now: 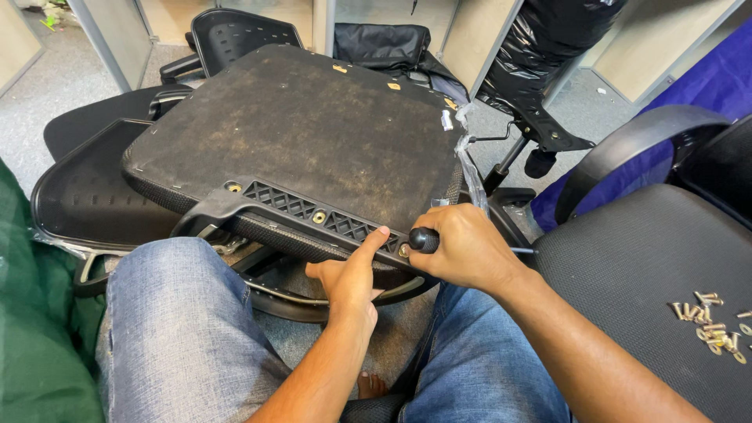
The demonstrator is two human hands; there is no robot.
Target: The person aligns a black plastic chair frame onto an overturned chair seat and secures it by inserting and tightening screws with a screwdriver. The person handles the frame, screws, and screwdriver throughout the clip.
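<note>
Seat base (298, 133) lies upside down, propped across your knees, its black plastic bracket (313, 215) facing you. Your right hand (466, 251) is wrapped tight round a black-handled screwdriver (424, 239), the tip probably at the bracket's right-end screw, though your fingers hide it. Your left hand (352, 278) steadies the bracket's edge, forefinger stretched along it. Loose screws (713, 321) sit on the chair seat (642, 258) to your right.

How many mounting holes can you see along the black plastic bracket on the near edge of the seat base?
3: one at the bracket's left end, one mid-bracket, one by the right hand at the tool tip. The hands may hide more.
</note>
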